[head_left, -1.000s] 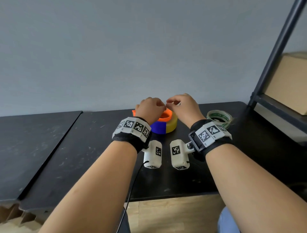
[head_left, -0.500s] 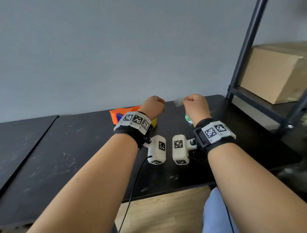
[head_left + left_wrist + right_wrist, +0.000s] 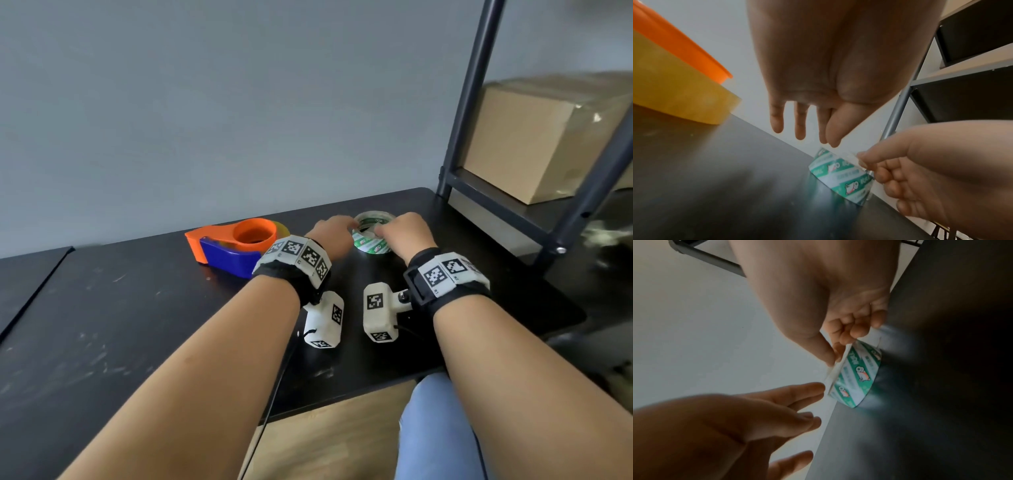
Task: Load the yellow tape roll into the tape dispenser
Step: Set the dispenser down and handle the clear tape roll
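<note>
The orange and blue tape dispenser [image 3: 236, 251] lies on the black table [image 3: 137, 308], with the yellow tape roll [image 3: 283, 228] around its orange hub; both also fill the left edge of the left wrist view, the yellow tape roll [image 3: 674, 97] under the orange dispenser [image 3: 678, 47]. Right of it lies a green and white tape roll [image 3: 371, 244]. My left hand [image 3: 351, 224] hovers just over that roll's left rim, its fingers [image 3: 800, 129] straight and holding nothing. My right hand [image 3: 835, 357] pinches a clear tape strip [image 3: 833, 374] at the roll's top edge.
A dark metal shelf frame [image 3: 472, 96] stands at the table's right end, with a cardboard box [image 3: 534, 137] on its shelf. A grey wall runs along the back. A second black table [image 3: 24, 281] adjoins on the left. A black cable [image 3: 274, 394] hangs off the front edge.
Both hands have moved right, from the dispenser to the green and white roll. The left hand has gone from a fist to straight fingers. The right still pinches the strip.
</note>
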`<state>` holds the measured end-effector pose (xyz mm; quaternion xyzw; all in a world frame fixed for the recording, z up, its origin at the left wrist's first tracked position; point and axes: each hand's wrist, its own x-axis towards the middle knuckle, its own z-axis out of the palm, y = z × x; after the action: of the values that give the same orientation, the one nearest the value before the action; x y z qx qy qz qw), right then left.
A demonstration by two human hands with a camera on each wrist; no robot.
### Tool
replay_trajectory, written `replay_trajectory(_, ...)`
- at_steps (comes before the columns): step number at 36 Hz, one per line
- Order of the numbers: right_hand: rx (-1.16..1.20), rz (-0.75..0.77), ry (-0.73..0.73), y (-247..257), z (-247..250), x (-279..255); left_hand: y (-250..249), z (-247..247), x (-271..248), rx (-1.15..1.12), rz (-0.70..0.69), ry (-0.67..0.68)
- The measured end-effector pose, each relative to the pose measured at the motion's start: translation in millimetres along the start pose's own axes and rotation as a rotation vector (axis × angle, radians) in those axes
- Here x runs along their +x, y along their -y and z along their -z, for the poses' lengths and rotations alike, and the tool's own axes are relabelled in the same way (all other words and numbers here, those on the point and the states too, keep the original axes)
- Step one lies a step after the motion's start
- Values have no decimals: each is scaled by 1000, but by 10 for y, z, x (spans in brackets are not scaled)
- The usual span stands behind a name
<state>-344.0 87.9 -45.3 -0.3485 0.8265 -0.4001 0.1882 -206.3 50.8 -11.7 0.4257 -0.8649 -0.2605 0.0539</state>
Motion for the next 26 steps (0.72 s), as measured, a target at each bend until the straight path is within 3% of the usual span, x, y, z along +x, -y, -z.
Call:
replay_trajectory(8, -71, 29, -38, -30, -58, 44, 50, -56, 99, -74, -67, -39)
replay_trajectory(12, -81, 32, -47, -36, -93, 43, 74, -56, 127, 2, -106, -3)
replay_trajectory(26, -11, -66, -46, -26, -58, 53, 81, -68, 143, 16, -87, -21)
